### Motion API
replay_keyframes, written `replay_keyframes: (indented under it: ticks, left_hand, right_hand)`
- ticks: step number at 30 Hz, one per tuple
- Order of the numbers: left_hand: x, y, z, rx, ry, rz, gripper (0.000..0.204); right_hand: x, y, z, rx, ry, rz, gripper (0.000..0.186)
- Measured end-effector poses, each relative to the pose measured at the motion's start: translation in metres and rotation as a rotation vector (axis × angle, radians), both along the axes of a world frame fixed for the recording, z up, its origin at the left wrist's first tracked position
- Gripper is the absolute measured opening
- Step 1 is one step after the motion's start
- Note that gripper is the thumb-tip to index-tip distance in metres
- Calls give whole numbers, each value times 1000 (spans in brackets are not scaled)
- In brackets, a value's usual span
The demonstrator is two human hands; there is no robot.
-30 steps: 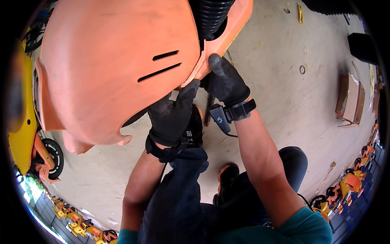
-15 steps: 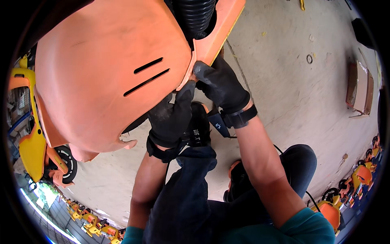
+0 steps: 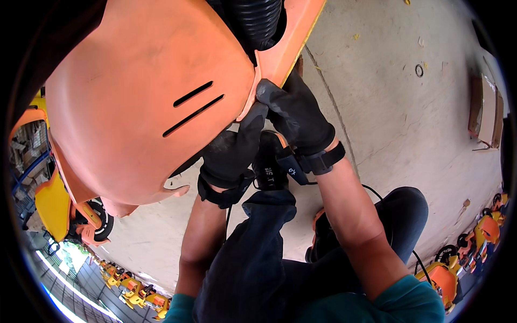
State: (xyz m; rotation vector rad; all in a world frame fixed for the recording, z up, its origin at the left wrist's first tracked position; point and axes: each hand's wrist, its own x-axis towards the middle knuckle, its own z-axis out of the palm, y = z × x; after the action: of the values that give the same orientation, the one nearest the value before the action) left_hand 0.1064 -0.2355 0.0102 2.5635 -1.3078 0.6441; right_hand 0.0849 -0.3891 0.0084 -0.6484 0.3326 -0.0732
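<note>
A large pinkish-orange body panel (image 3: 129,91) with two dark slots fills the upper left. A narrower orange piece (image 3: 290,32) with a yellow edge meets it at a raised seam, beside a black ribbed rubber sleeve (image 3: 253,21). My left hand (image 3: 231,145), in a black glove, reaches under the panel's lower right edge, its thumb raised against the seam's lower end. My right hand (image 3: 293,113), also gloved, pinches that seam from the right, thumb on top and fingers hidden beneath. Both hands are closed on the orange pieces, close together.
My shoe (image 3: 269,167) and bent knee (image 3: 404,215) are below my hands on the concrete floor. An open cardboard box (image 3: 487,113) lies at the right, near a small dark ring (image 3: 419,70). Yellow-and-orange scooters (image 3: 51,202) stand at the left, with more in rows along the lower edges.
My right thumb has moved lower along the seam and presses near my left thumb. My left hand stays under the panel edge. The view has shifted, bringing more of the left background in.
</note>
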Motion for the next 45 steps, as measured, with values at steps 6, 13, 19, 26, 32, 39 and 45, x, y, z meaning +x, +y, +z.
replay_keyframes:
  ticks: [6,13,19,26,32,39,45]
  left_hand:
    - [2,-8,5,-57,47,-10,33]
    - [0,-16,14,-98,107,46,29]
    - [-2,-17,10,-228,402,106,22]
    - [-8,-28,4,-659,796,138,25]
    - [-2,-24,21,-658,769,159,21]
    - [-1,-16,13,-648,820,163,21]
    - [8,-27,-3,-365,462,30,27]
  right_hand:
    - [-1,-1,4,-7,21,-11,53]
    - [1,1,1,-17,-7,-31,49]
    - [0,2,2,-11,-42,-62,44]
    - [-3,-26,-26,428,-78,91,54]
    - [18,-28,-41,297,-175,127,59]
    - [15,-31,-35,218,-108,136,60]
    - [5,-40,-35,146,-111,100,51]
